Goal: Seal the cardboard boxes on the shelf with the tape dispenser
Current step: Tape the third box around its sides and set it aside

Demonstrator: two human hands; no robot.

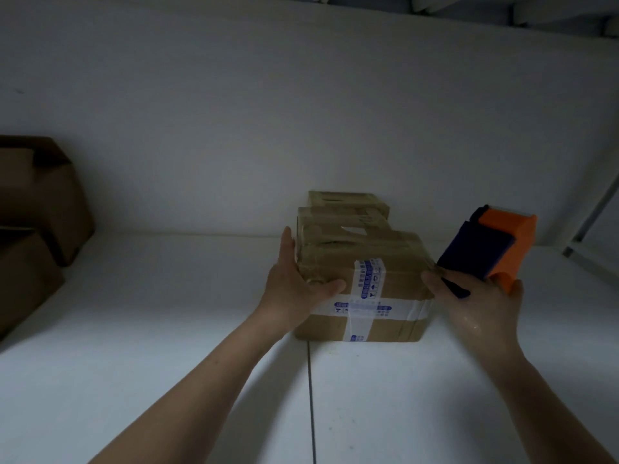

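Steadying hand: the left hand [294, 283] lies against the front box [398, 316] at its 9 o'clock side, fingers straight along the cardboard and thumb flat across the near face; it grips nothing.
Working hand: the right hand [479, 313] is curled round the handle of the tape dispenser [492, 249], one fingertip against the box's 3 o'clock upper edge.
Dispenser: orange and dark blue, held off the shelf [167, 329], just beside the box at its 2 o'clock.
Front box: resting on the white shelf, with white blue-printed tape [368, 283] crossed over its near face.
Rear boxes [345, 212]: two smaller ones lined up at 12 o'clock behind it, apparently taped, though the dim light blurs them.
Large boxes [33, 202]: stacked at 9 o'clock, well apart.
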